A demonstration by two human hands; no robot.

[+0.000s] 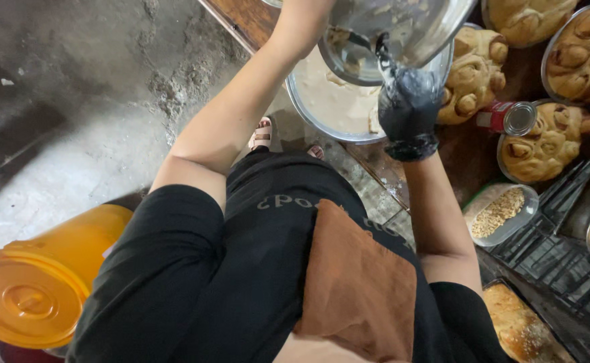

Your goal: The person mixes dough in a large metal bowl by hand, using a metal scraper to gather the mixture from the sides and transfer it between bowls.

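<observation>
Two bowls stacked: tilted bowl [402, 27] at 12 o'clock above batter bowl [332, 101]. Right hand [409, 107], gloved, clenched on scraper [381, 47] inside tilted bowl. Left hand out of frame, grasp not discernible. Spill risk: overtilt drips batter onto buns [470, 81] at 3 o'clock.

Rough grey concrete floor [93, 101], dark wooden table [244, 17] edge

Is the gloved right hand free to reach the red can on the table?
Probably not yet: the right hand is busy with a tool in the tilted bowl, though the red can lies close beside it with nothing between.
</observation>
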